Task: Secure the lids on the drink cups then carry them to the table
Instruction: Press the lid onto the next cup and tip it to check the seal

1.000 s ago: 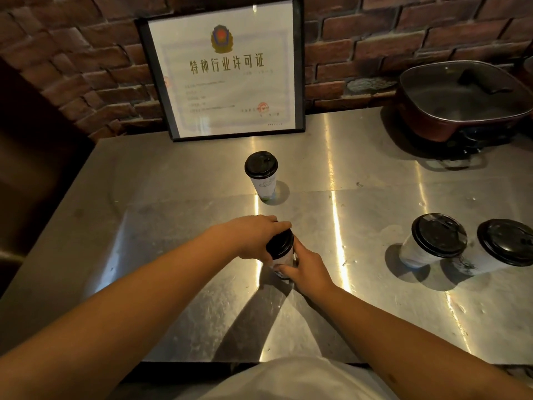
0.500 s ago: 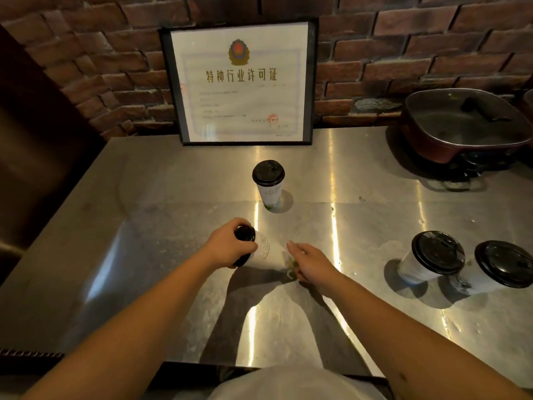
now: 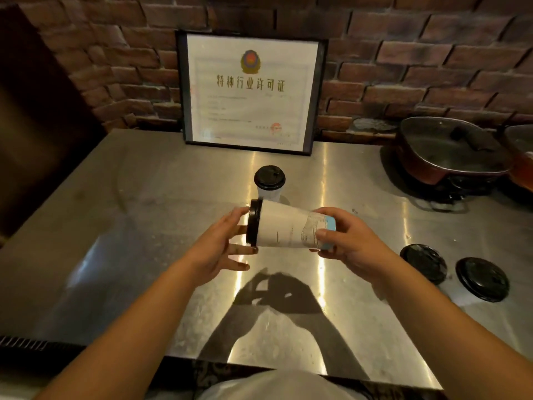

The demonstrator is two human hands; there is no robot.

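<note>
Cup (image 3: 288,226) with a black lid (image 3: 253,222) lies sideways in the air above the middle of the steel counter (image 3: 115,226), lid to the left, blue-banded base to the right. A left hand (image 3: 219,246) touches the lid with spread, nearly straight fingers cupped loosely round its rim. A right hand (image 3: 346,241) pinches the base, thumb on the near side and fingers curled over the far side. Just behind the held cup, a second lidded cup (image 3: 269,183) stands upright near the counter's centre. Two more lidded cups (image 3: 424,262) (image 3: 481,278) stand close together toward the right edge. A lidded pan (image 3: 450,151) fills the back right corner, and a framed certificate (image 3: 251,90) leans on the brick wall (image 3: 432,62) at the back edge. Bare steel stretches along the left side and the front edge.
</note>
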